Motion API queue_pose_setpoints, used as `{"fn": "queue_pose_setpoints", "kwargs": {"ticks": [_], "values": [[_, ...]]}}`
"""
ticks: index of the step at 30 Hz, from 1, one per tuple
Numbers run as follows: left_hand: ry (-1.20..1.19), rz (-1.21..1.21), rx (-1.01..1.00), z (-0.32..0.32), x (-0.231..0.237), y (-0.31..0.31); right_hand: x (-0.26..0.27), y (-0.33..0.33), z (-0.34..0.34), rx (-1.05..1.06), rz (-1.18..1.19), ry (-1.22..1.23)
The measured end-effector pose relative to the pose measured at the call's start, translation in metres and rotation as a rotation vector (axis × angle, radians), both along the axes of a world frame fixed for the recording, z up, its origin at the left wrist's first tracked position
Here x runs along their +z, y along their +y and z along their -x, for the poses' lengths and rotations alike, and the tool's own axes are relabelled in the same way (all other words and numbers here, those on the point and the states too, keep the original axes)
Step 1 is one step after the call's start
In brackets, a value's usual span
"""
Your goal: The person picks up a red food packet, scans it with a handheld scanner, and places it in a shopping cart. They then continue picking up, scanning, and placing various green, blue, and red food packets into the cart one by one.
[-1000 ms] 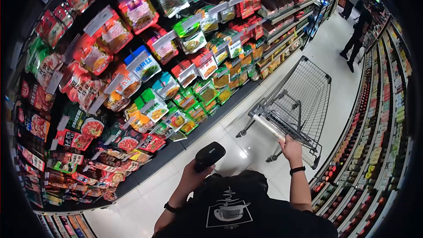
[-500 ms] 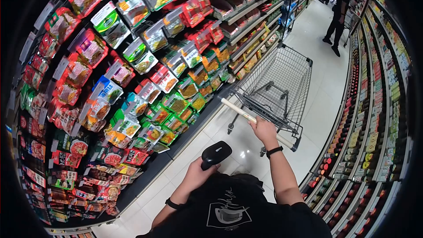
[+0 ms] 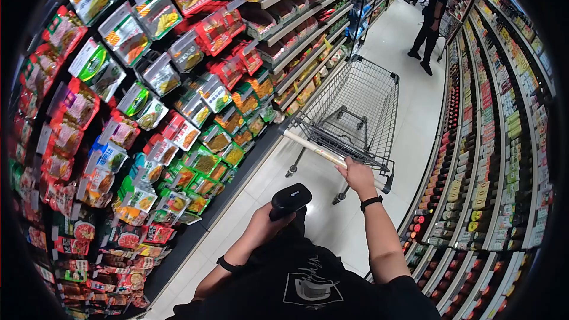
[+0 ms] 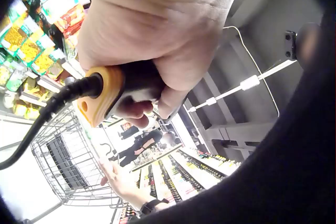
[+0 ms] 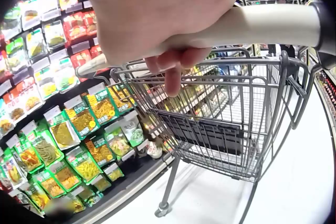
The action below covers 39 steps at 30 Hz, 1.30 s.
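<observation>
My left hand [image 3: 264, 225] grips the handle of a black barcode scanner [image 3: 291, 198], its head tilted up in front of my body. In the left wrist view, fingers curl round the scanner's dark grip, and a black cable [image 4: 50, 109] leaves its yellow-orange end [image 4: 102, 95]. With my right hand [image 3: 359, 176] I hold the pale handlebar [image 3: 314, 149] of a wire shopping cart [image 3: 361, 104], nearer the bar's right end. From the right wrist, the fingers show wrapped under the handlebar [image 5: 262, 24]. The cart's basket [image 5: 205, 134] looks bare inside.
On the left, a rack of hanging food packets [image 3: 178, 136] rises from a dark base ledge [image 3: 231, 198]. Shelves of bottles and jars [image 3: 474, 160] line the right. Up the tiled aisle [image 3: 409, 106], a person in dark clothes [image 3: 431, 21] stands, with another farther off.
The cart and my right hand have shifted left and slightly up in the head view, as the view turned right. The scanner stays in my left hand.
</observation>
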<state>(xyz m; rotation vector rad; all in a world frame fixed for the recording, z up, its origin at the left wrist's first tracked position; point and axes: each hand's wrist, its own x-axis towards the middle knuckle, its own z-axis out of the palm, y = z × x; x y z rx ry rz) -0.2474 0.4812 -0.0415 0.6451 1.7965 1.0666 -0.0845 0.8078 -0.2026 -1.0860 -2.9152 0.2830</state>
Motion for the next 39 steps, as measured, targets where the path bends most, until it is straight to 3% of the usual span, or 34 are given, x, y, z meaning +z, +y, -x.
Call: {"fn": "queue_pose_setpoints", "kwargs": {"ticks": [4, 8, 11, 14, 17, 21, 29, 37, 39], "values": [[-0.107, -0.064, -0.007, 0.031, -0.039, 0.058, 0.007, 0.05, 0.003, -0.077, 0.1, -0.052], [0.214, -0.122, -0.035, 0.076, -0.038, 0.116, 0.009, 0.112, 0.001, -0.147, 0.265, -0.056], [0.355, 0.002, -0.099, 0.109, -0.041, 0.156, 0.002, 0.158, -0.004, -0.158, 0.356, -0.088], [0.447, 0.025, -0.003, 0.138, -0.046, 0.207, 0.001, 0.207, -0.011, -0.192, 0.327, -0.199], [0.386, 0.002, 0.109, 0.146, -0.043, 0.241, -0.005, 0.238, -0.019, -0.217, 0.245, -0.224], [0.41, 0.008, 0.115, 0.149, -0.061, 0.278, -0.012, 0.284, -0.037, -0.2, 0.126, -0.231], [0.361, 0.007, 0.178, 0.099, -0.064, 0.361, -0.011, 0.379, -0.066, -0.168, 0.101, -0.177], [0.25, -0.059, 0.321, -0.01, -0.066, 0.474, -0.015, 0.476, -0.086, -0.098, 0.139, -0.1], [0.226, -0.024, 0.304, -0.037, -0.049, 0.505, -0.008, 0.497, -0.085, -0.094, 0.171, -0.104]]}}
